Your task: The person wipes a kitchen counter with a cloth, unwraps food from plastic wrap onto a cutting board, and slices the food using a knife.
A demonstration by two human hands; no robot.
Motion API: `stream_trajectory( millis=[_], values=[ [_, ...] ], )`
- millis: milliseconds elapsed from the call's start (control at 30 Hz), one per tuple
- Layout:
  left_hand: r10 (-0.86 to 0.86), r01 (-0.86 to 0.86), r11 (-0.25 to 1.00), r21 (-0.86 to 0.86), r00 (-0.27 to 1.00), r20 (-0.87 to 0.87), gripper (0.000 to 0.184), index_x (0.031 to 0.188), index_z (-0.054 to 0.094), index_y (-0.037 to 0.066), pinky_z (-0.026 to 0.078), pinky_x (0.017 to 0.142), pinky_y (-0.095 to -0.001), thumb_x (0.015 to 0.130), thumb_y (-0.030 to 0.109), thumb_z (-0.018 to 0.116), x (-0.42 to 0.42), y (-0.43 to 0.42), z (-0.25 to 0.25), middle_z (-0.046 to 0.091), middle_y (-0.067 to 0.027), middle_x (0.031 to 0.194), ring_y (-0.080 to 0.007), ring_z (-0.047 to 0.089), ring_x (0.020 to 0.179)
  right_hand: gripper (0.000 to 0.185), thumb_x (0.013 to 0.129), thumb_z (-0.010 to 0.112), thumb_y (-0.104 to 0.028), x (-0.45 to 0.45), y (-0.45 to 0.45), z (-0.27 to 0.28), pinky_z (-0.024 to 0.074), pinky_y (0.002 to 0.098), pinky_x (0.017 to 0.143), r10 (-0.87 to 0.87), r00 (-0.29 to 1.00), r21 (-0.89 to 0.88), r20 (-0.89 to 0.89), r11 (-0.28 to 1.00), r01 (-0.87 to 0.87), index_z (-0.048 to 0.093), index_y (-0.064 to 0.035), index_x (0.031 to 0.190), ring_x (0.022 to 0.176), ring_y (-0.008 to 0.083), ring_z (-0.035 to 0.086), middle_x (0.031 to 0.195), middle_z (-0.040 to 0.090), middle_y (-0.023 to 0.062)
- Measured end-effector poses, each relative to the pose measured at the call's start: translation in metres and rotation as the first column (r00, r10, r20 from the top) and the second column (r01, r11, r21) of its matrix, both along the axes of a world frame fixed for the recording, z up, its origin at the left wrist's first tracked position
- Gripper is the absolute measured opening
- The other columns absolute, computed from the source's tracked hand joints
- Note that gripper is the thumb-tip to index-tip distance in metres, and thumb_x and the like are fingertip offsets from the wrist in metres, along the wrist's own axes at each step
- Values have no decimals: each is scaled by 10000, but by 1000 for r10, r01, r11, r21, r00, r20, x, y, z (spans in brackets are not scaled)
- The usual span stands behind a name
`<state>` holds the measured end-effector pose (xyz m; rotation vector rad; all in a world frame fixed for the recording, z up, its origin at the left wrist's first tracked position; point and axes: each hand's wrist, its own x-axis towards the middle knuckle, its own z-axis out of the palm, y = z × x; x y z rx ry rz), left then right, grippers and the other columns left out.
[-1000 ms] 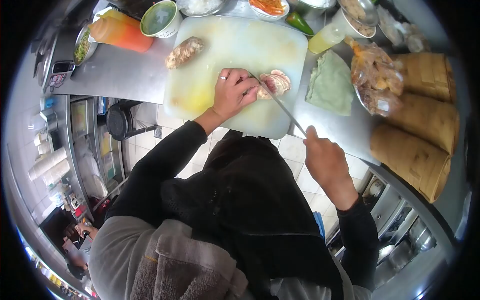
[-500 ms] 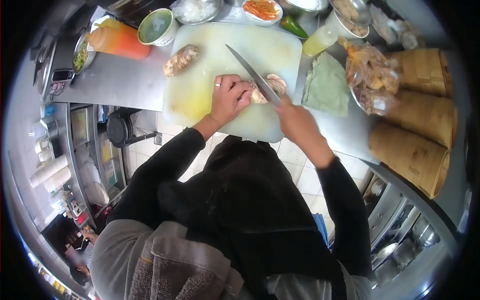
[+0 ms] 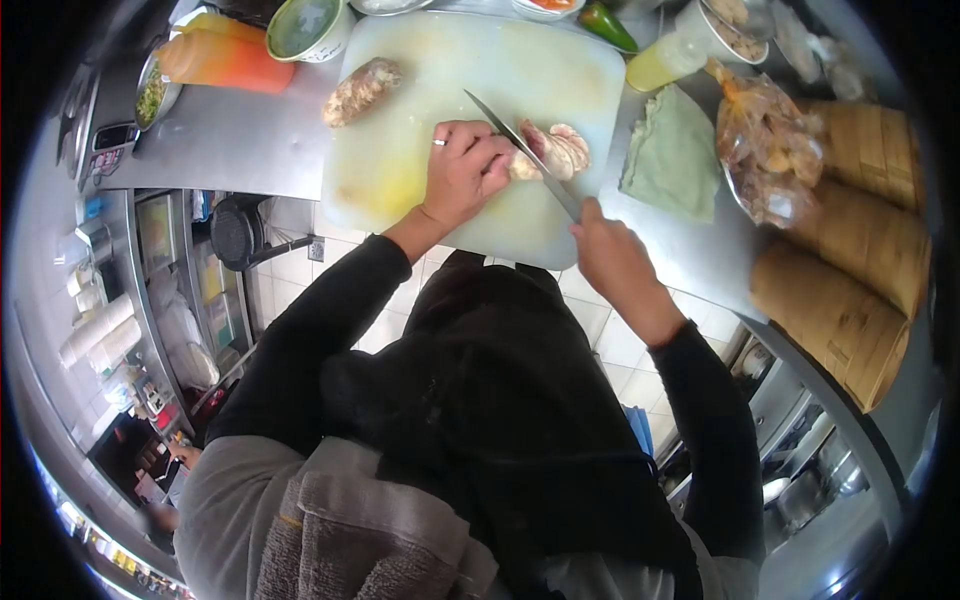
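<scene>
On the white cutting board (image 3: 480, 60), my left hand (image 3: 462, 172) is closed with bent fingers on the uncut end of a pale meat roll, most of it hidden under the fingers. My right hand (image 3: 618, 255) grips the handle of a long kitchen knife (image 3: 545, 170). Its blade runs diagonally across the roll, close to my left fingertips, tip pointing away from me. To the blade's right, several round meat slices (image 3: 568, 150) lean on one another in a fan. A second, whole meat roll (image 3: 362, 92) lies at the board's upper left.
Left of the board are orange sauce bottles (image 3: 230, 60) and a tub of green liquid (image 3: 305, 28). A green cloth (image 3: 672, 155), a squeeze bottle (image 3: 665, 60), bagged food (image 3: 770, 140) and bamboo steamers (image 3: 830, 310) stand right. A green pepper (image 3: 608, 27) lies behind.
The view has shifted slightly, moving the counter up in the picture. My right hand has drawn the knife back toward the lower right. More fanned slices show beside the blade.
</scene>
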<state>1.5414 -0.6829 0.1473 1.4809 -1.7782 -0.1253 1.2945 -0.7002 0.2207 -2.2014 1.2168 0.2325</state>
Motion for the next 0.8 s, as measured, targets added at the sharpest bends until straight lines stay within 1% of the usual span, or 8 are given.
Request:
stream_trajectory(
  millis=[100, 200, 267, 400, 500, 567, 667, 800],
  values=[
    [-20, 21, 1000, -24, 999, 32, 161, 926, 698, 137, 409, 844, -394, 767, 125, 709, 2, 0, 5, 595, -49, 964, -261, 542, 920, 175, 981, 530, -125, 4, 2, 9, 559, 530, 609, 13, 998, -28, 57, 1000, -12, 463, 16, 1061, 710, 449, 684, 750, 664, 265],
    [-14, 14, 999, -32, 1000, 5, 151, 924, 689, 127, 401, 842, -394, 774, 123, 698, -3, -3, 3, 591, -52, 960, -257, 544, 919, 172, 944, 528, -76, 2, 6, 18, 561, 529, 625, 47, 995, -31, -87, 998, -50, 459, 31, 1060, 712, 451, 684, 770, 670, 263],
    [-34, 34, 999, -24, 999, -6, 136, 929, 684, 119, 400, 844, -398, 794, 130, 694, 1, -1, 0, 587, -60, 940, -262, 545, 910, 198, 912, 530, -57, 4, 7, -12, 561, 531, 648, 43, 997, -65, 71, 997, -39, 454, 41, 1067, 713, 465, 679, 809, 680, 265],
    [-69, 69, 997, -24, 997, 17, 140, 947, 680, 116, 404, 857, -407, 808, 129, 695, 6, -1, 4, 580, -77, 973, -289, 537, 937, 210, 945, 533, -103, 32, -13, -32, 550, 549, 683, -6, 986, -70, 167, 997, 18, 461, 29, 1093, 737, 481, 674, 835, 684, 274],
    [12, -10, 1000, 30, 999, -49, 146, 1007, 680, 124, 389, 881, -416, 864, 149, 695, -3, 7, 12, 539, -114, 1041, -317, 493, 997, 217, 982, 525, -156, 25, -22, -24, 535, 567, 704, -82, 978, 39, 192, 996, 76, 477, 12, 1110, 770, 484, 673, 836, 680, 289],
    [192, -184, 971, 152, 981, -35, 153, 1009, 683, 147, 396, 901, -430, 857, 157, 694, -13, 19, 16, 500, -111, 1053, -326, 452, 1011, 227, 1008, 514, -199, 17, -16, -15, 529, 568, 709, -41, 991, 11, 125, 999, 40, 491, -4, 1123, 795, 475, 679, 837, 680, 289],
    [223, -196, 965, 174, 963, -151, 145, 1014, 689, 159, 386, 906, -432, 870, 174, 696, -18, 20, 10, 474, -105, 1038, -312, 428, 1008, 226, 1006, 516, -203, 2, -5, 51, 535, 558, 695, -7, 999, -57, -40, 998, 4, 495, -9, 1120, 774, 461, 686, 815, 687, 270],
    [200, -174, 969, 173, 969, -146, 140, 999, 690, 153, 378, 904, -427, 860, 171, 702, -15, 16, 3, 470, -100, 1038, -306, 425, 1006, 186, 1006, 519, -186, -18, 13, 96, 522, 552, 659, 42, 982, -32, -184, 998, -49, 495, -23, 1092, 730, 446, 674, 752, 673, 241]
  ],
)
